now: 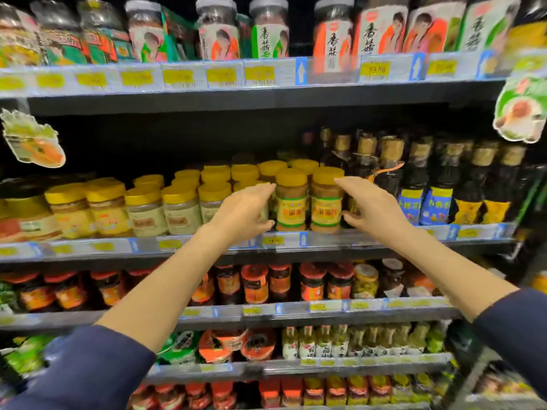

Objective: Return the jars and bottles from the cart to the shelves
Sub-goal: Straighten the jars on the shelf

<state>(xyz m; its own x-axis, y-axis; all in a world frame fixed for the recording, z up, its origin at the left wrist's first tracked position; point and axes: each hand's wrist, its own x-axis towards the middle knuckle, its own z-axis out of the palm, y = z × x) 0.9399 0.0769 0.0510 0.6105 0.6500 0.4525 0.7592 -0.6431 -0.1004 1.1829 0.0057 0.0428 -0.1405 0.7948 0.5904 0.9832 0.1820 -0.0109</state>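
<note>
- 2 dark blue sleeves (88, 371) in the foreground, bare forearms reaching up to the middle shelf (284, 241).
- Left hand (242, 211) open, fingers spread and curved, holding nothing, just left of 2 yellow-lidded jars (291, 199); thumb close to the left jar's base, contact unclear.
- Right hand (373, 205) open too, empty, just right of the pair, fingertips near the right jar's lid.
- The 2 jars stand upright, side by side at the shelf's front edge, brown contents, yellow-green labels.
- More yellow-lidded jars (145, 211) fill the shelf to the left and behind.
- Dark bottles (438, 184) stand to the right.
- Top shelf: tall labelled jars (269, 31).
</note>
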